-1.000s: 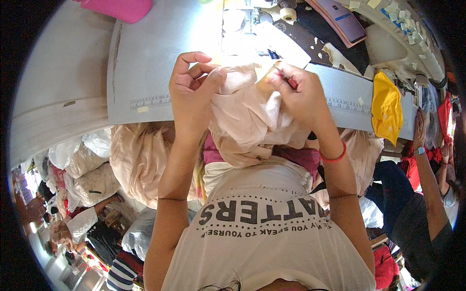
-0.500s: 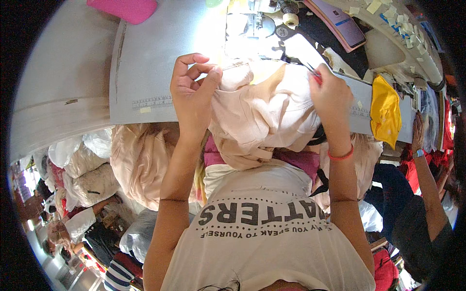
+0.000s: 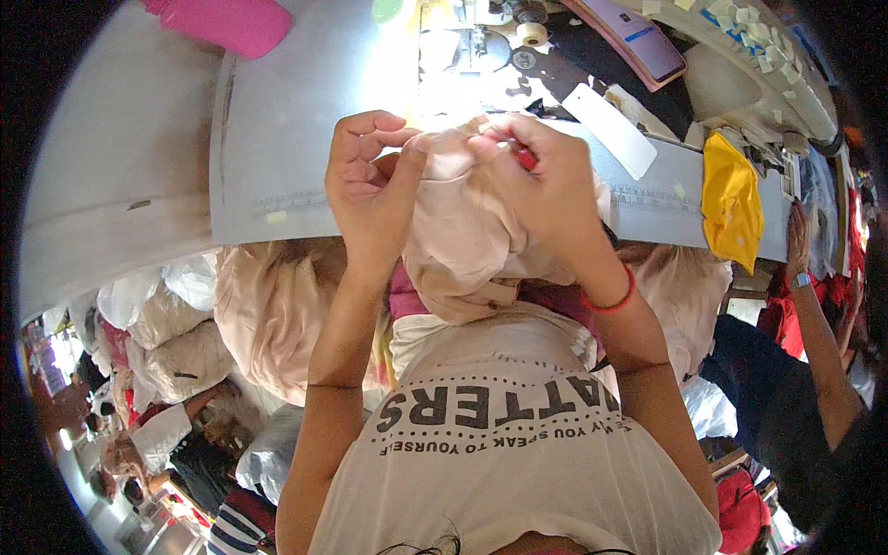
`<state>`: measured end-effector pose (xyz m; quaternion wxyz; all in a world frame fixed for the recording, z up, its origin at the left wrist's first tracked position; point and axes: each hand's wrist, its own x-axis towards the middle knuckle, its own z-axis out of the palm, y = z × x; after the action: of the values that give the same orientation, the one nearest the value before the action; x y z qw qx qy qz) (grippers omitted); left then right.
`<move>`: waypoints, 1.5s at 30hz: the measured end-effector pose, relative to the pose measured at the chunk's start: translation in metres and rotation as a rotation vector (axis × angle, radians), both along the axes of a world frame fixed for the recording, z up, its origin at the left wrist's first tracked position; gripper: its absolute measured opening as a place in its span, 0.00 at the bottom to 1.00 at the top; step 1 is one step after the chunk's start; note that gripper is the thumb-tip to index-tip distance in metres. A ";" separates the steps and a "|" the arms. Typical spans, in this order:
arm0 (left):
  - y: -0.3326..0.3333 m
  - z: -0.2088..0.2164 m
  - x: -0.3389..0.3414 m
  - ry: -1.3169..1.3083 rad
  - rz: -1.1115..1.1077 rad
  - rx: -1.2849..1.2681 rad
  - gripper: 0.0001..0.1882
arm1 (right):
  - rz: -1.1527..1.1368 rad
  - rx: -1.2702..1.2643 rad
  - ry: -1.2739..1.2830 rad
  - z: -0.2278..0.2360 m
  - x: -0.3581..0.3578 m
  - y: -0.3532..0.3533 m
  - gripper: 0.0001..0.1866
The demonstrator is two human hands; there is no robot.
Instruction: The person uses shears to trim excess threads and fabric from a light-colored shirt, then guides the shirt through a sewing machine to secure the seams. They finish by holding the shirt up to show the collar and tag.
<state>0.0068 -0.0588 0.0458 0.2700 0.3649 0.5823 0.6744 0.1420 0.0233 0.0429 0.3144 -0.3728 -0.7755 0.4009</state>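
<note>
A pale pink cloth garment (image 3: 462,227) lies gathered over the table's near edge and into my lap. My left hand (image 3: 375,176) is closed, pinching the cloth's upper left edge between thumb and forefinger, the other fingers curled loosely. Right beside it, my right hand (image 3: 546,176) is closed at the cloth's upper edge, its fingertips against the fabric. A small red-handled tool (image 3: 526,159) is tucked in that hand; only a bit of red shows, and its working end is hidden. Behind the hands stands the brightly lit sewing machine area (image 3: 472,51).
A white card (image 3: 610,129) and a phone (image 3: 638,42) lie beyond my right hand, a yellow cloth (image 3: 731,208) at the table's right edge. A pink object (image 3: 231,23) sits far left. Pink fabric bundles (image 3: 268,314) hang below. A co-worker's hand (image 3: 797,236) is at right.
My right hand has moved left, from the garment's right side to the cloth edge beside my left hand. The white card now shows more fully. My left hand stays at its edge.
</note>
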 end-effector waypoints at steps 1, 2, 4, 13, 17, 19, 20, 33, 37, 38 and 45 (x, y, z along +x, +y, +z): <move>-0.002 -0.001 -0.002 0.009 0.015 -0.007 0.12 | -0.024 -0.021 0.058 -0.002 0.006 0.002 0.12; -0.003 -0.001 -0.005 0.017 0.030 -0.014 0.13 | -0.049 -0.043 0.115 -0.004 0.013 0.006 0.11; -0.003 -0.005 -0.010 0.003 0.034 -0.031 0.13 | -0.123 -0.093 -0.031 0.003 0.036 0.019 0.06; 0.001 -0.017 -0.024 -0.083 -0.077 -0.118 0.15 | -0.301 0.826 -0.397 -0.010 0.107 0.094 0.14; 0.006 -0.015 -0.034 0.004 -0.157 -0.230 0.15 | -0.123 0.936 -0.445 -0.003 0.097 0.108 0.17; 0.009 -0.017 -0.036 0.022 -0.174 -0.247 0.14 | -0.083 0.954 -0.400 -0.001 0.104 0.118 0.16; 0.011 -0.018 -0.037 0.033 -0.180 -0.251 0.14 | -0.071 0.851 -0.386 -0.007 0.105 0.120 0.16; 0.025 -0.017 -0.034 -0.091 -0.258 -0.348 0.07 | -0.069 0.630 -0.159 -0.028 0.062 0.085 0.07; 0.028 -0.012 -0.026 -0.182 -0.263 -0.353 0.08 | 0.124 -0.143 0.188 -0.023 0.010 0.052 0.07; 0.028 -0.014 -0.026 -0.169 -0.259 -0.351 0.08 | 0.137 -0.318 0.292 -0.026 -0.002 0.051 0.07; 0.027 -0.023 -0.031 -0.096 -0.255 -0.261 0.07 | 0.378 -0.700 0.280 -0.028 -0.022 0.056 0.10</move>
<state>-0.0245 -0.0322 0.0229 0.4259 0.3649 0.6004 0.5701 0.1200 0.0793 0.0148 0.1923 -0.2503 -0.5971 0.7375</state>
